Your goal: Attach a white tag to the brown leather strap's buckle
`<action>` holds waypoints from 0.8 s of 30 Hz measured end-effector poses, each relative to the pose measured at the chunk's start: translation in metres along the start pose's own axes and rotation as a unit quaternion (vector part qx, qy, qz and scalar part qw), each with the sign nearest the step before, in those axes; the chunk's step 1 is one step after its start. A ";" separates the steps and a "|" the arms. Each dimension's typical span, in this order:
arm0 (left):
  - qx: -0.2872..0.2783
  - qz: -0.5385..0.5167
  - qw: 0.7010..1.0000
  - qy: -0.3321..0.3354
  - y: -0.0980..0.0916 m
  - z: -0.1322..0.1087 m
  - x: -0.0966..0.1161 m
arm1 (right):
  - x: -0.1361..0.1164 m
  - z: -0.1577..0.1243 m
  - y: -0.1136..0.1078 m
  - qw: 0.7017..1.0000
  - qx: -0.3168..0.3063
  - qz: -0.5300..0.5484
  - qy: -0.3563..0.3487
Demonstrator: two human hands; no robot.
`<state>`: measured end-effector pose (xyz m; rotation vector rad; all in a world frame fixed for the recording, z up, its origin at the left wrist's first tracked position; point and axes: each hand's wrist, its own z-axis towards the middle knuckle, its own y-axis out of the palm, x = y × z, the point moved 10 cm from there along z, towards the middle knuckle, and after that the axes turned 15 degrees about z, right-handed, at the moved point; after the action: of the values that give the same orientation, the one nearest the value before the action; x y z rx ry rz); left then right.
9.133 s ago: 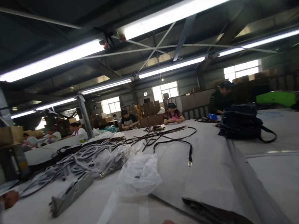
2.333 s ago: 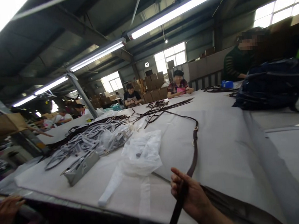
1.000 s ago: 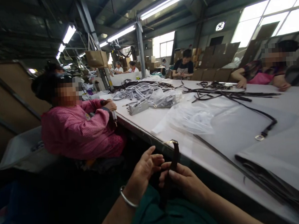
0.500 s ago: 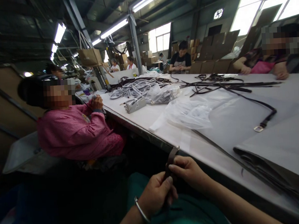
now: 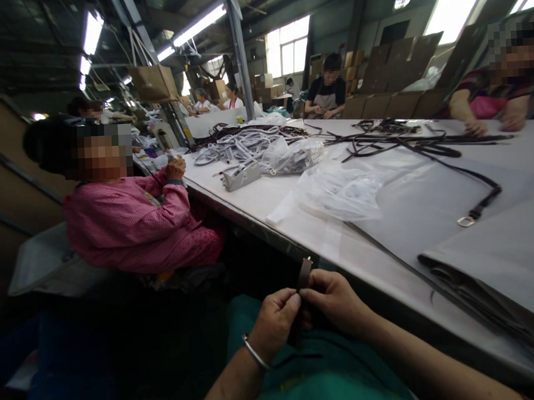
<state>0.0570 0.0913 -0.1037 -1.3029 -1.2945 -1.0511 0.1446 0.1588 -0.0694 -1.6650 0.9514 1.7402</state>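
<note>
Hands meet low in the middle of the frame, just off the near edge of the bench (image 5: 294,213), both pinched on one dark brown strap (image 5: 304,274). The left hand (image 5: 276,322), a metal bangle (image 5: 255,354) on its wrist, has its grip clenched on the strap's lower run, thumb and fingers pressed together. The right hand (image 5: 337,298) holds the same strap just beside it, fingertips closed around the band a little higher. The strap's top end stands up above both hands, with a small metal fitting on it; the lower part drops between the hands toward the green lap and is lost in shadow.

On the bench, right of centre, a second dark strap (image 5: 482,197) lies stretched out and ends in a metal ring. A crumpled clear plastic bag (image 5: 338,190) sits in the middle of the frame, and behind it, upper centre, lies a heap of pale grey straps (image 5: 246,147). At left a person in a pink top (image 5: 134,225) sits at the bench edge, well apart from the hands.
</note>
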 end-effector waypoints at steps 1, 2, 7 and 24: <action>0.001 0.001 1.000 0.002 -0.001 0.000 -0.003 | -0.002 0.000 0.001 0.999 0.006 -0.026 -0.019; -0.001 0.007 1.000 0.006 -0.003 -0.001 -0.006 | -0.005 0.000 0.002 0.997 0.009 -0.057 -0.043; -0.010 0.028 0.999 -0.016 -0.005 -0.010 -0.031 | -0.015 0.001 0.002 0.981 0.006 -0.150 -0.123; -0.101 -0.285 0.952 -0.050 0.019 -0.005 -0.033 | -0.025 -0.014 0.019 0.976 -0.094 -0.117 -0.156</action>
<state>0.0748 0.0823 -0.1364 -1.1630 -1.7354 -1.5655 0.1408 0.1384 -0.0416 -1.4861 0.4409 1.8992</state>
